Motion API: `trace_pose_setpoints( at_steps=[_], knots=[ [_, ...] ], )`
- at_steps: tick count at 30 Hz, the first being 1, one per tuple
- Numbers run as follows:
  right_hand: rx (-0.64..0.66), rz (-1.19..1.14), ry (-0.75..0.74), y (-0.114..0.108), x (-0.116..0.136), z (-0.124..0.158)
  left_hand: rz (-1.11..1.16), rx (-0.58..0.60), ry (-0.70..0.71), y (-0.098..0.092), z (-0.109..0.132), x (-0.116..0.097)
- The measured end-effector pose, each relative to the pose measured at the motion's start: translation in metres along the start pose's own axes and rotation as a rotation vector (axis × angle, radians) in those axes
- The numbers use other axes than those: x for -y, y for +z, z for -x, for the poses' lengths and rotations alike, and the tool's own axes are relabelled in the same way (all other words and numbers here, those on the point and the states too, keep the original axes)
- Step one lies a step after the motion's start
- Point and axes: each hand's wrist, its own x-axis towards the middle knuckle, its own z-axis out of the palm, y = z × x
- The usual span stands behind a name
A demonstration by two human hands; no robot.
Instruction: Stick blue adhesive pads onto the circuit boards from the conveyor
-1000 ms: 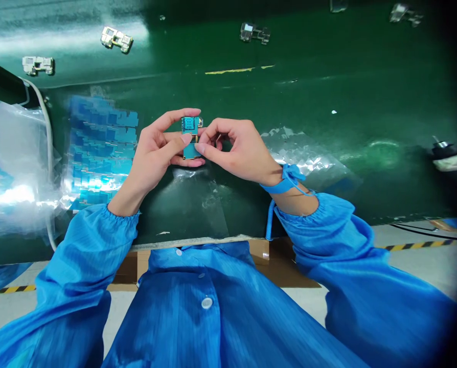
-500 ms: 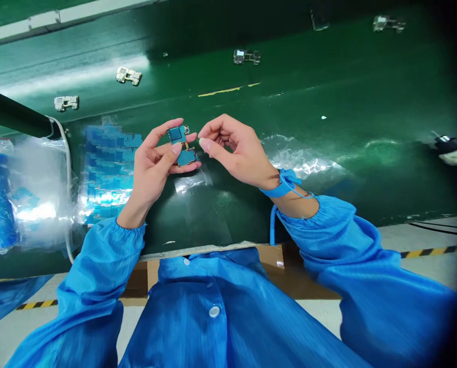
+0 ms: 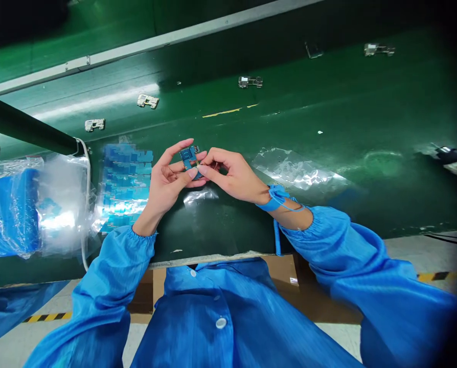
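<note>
The left hand (image 3: 167, 181) grasps a small blue circuit board (image 3: 187, 154) by its edges, with fingers spread around it and the thumb across its face; the right hand (image 3: 234, 174) brings thumb and fingertip together at the board's right edge, and whether they pinch anything cannot be told. Both hands work above a broad green workbench (image 3: 228, 225). On its left lie a plastic-wrapped blue pack (image 3: 12, 212) and, nearer the left hand, rows of overlapping blue pieces (image 3: 124, 189); a crumpled clear sheet (image 3: 301, 168) lies beyond the right wrist. The held board sits between the hands, its long axis running away from the body, the far end leaning left and the near end pointing right, partly hidden by fingers. A tiny white fleck (image 3: 320, 132) lies farther right.
</note>
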Motion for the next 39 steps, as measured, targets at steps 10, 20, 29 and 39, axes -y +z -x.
trace_pose_setpoints(
  at_steps=[10,20,29,39],
  knots=[
    [0.041,0.050,-0.013,0.002,0.001,0.000,0.043,-0.075,-0.093,0.008,-0.002,0.002],
    [0.119,-0.076,0.122,0.004,-0.002,0.002,0.067,-0.139,-0.115,0.012,-0.002,0.000],
    [-0.187,-0.398,0.242,-0.044,-0.030,-0.095,-0.045,-0.252,-0.007,-0.019,-0.014,-0.012],
    [-0.128,0.056,0.081,-0.025,-0.047,-0.043,-1.092,-0.482,-0.006,-0.171,-0.119,-0.068]
  ],
)
